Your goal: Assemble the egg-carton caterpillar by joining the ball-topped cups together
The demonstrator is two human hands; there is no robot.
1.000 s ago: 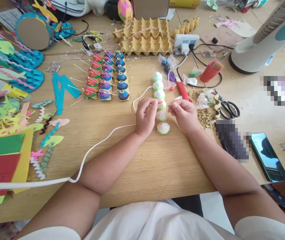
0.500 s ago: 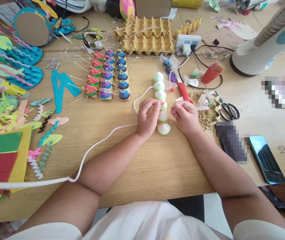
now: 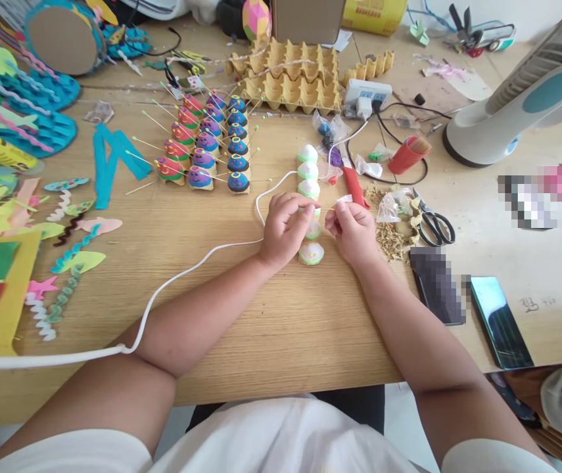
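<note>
My left hand (image 3: 284, 231) is closed in a pinch, thumb against fingertips, over a row of white domes with green rims (image 3: 309, 171). Whatever is in that pinch is too small to make out. Facing it across a narrow gap, my right hand (image 3: 354, 231) pinches a tiny yellow strand (image 3: 331, 209) between thumb and forefinger. Both hands partly cover the middle of the row. The nearest dome (image 3: 311, 253) shows small coloured bits on its surface. To the left stand three rows of painted egg-carton cups (image 3: 206, 141), with green-tipped pins sticking out of many.
A white cable (image 3: 182, 272) crosses my left forearm. Right of my hands lie a red-handled tool (image 3: 353, 186), shavings (image 3: 392, 240), black scissors (image 3: 437, 226) and a phone (image 3: 500, 322). Behind are egg trays (image 3: 293, 75), a power strip (image 3: 368, 93) and a fan (image 3: 488, 125). Paper cut-outs (image 3: 71, 243) lie left.
The view has shifted a little, so most of the table appears further left. My hands keep nearly the same pinched pose above the row.
</note>
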